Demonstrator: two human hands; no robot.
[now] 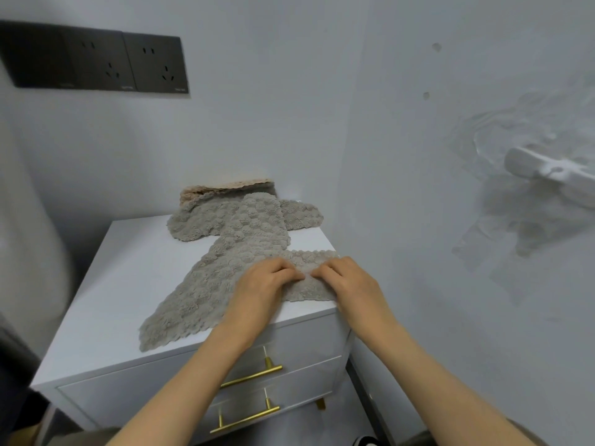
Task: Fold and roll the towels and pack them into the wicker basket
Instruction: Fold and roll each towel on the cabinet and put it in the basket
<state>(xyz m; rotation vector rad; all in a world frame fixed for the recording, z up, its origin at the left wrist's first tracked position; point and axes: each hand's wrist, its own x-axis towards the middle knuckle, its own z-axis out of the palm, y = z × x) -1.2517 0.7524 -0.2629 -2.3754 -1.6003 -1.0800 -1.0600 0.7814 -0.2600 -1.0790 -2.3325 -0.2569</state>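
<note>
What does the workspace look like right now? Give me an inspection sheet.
Surface: white nightstand top, towels lying on it.
Job's things: grey towel spread out in front; grey towel heap behind it; peach towel at the back; wicker basket not seen.
Clutter: nothing seen.
Grippers: left hand and right hand both pinch the grey towel's near-right edge.
Cables: nothing seen.
Surroundings: black wall sockets upper left; gold drawer handles below; white wall fixture on the right, blurred.

White nightstand with brass handles stands near dark wall sockets.
</note>
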